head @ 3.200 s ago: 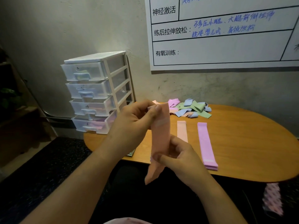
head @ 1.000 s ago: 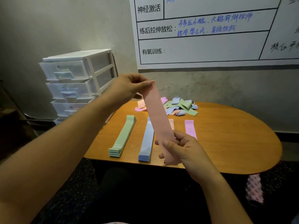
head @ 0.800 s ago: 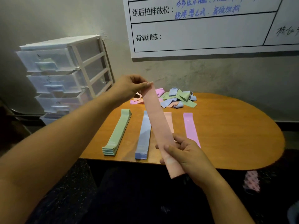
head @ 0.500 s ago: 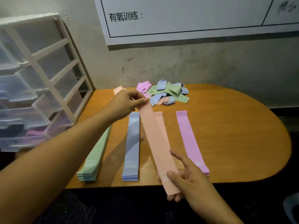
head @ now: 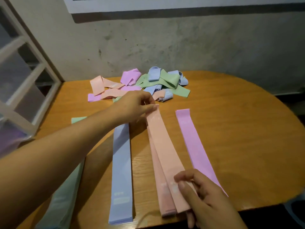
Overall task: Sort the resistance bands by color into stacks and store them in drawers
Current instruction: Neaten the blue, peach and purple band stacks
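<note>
A peach band [head: 166,154] lies stretched flat along the peach stack [head: 159,182] on the wooden table [head: 239,138]. My left hand [head: 133,106] pinches its far end, and my right hand [head: 203,195] pinches its near end at the table's front edge. Left of it lies the blue stack [head: 121,171]. The green stack [head: 66,192] is mostly hidden under my left forearm. The purple stack [head: 194,146] lies to the right. A tangled pile of unsorted bands [head: 140,85] sits at the back of the table.
A clear plastic drawer unit with a white frame [head: 24,76] stands at the table's left end. The concrete wall [head: 181,47] runs behind the table, and a white board's lower edge [head: 165,5] shows at the top.
Both hands brought the peach band from mid-air down onto the peach stack. The camera has tilted down and moved closer to the table.
</note>
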